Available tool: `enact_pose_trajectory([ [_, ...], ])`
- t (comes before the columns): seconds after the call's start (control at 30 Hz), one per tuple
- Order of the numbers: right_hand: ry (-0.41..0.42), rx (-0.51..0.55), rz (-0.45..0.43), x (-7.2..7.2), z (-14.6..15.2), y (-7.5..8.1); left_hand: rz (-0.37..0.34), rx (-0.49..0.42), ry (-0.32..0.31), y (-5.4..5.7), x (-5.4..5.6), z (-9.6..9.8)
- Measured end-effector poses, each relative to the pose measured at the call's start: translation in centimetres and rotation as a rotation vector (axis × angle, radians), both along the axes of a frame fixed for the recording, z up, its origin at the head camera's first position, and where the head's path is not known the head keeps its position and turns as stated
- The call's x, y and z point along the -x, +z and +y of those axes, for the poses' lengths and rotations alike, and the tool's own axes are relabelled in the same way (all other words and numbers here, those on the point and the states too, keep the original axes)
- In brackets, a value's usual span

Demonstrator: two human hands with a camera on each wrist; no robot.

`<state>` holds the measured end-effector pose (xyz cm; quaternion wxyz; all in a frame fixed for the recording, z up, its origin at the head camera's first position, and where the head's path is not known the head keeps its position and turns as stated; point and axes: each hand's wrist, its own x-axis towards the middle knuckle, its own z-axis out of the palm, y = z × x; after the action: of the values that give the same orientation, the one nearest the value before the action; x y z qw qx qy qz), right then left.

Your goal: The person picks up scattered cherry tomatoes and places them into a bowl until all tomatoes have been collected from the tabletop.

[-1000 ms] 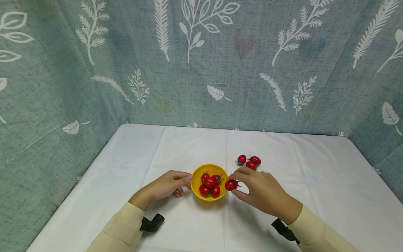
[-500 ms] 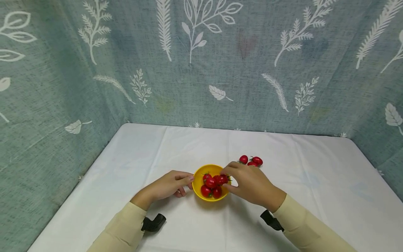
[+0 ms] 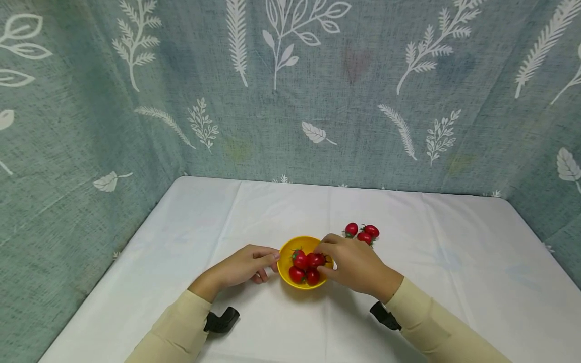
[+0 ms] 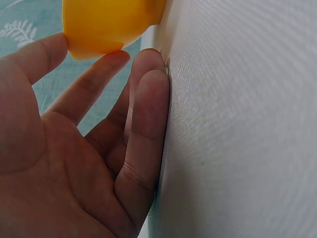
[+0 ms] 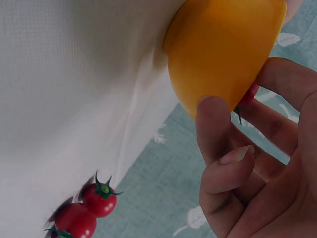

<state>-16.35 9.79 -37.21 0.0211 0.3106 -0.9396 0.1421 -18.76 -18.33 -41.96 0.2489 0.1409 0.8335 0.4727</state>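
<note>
The yellow bowl (image 3: 285,276) stands mid-table with several red cherry tomatoes (image 3: 297,275) inside. At its left side, my left hand (image 3: 240,267) holds the rim between thumb and index finger; the left wrist view shows both fingertips against the bowl (image 4: 104,29) and the other fingers loosely bent by the tabletop. My right hand (image 3: 358,264) reaches over the right rim, thumb and index finger around a cherry tomato (image 3: 315,260) low in the bowl. In the right wrist view, the bowl (image 5: 218,49) hides most of that tomato (image 5: 251,93).
Three more cherry tomatoes (image 3: 364,237) lie on the white-covered table (image 3: 254,212) beyond my right hand. A leaf-patterned curtain (image 3: 272,136) borders the table at the back and sides. A black wrist strap piece (image 3: 222,320) sticks out beneath the left sleeve.
My right hand has carried a cherry tomato from outside the right rim leftward and down into the bowl. Tomatoes inside have shifted a little. My left hand has stayed at the rim.
</note>
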Motion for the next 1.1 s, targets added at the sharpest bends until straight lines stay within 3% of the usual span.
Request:
enact_pose_trajectory([
  [0.57,-0.005,-0.017,-0.018,0.2,-0.5,-0.2,-0.001,0.000,-0.001,0.1,0.0,0.0],
  [0.8,0.008,0.010,0.039,-0.2,0.3,0.5,0.000,0.000,0.005,0.2,-0.1,0.1],
  [1.1,-0.054,0.041,0.122,-0.1,2.3,0.3,-0.007,0.004,0.004,0.5,-0.1,0.1],
])
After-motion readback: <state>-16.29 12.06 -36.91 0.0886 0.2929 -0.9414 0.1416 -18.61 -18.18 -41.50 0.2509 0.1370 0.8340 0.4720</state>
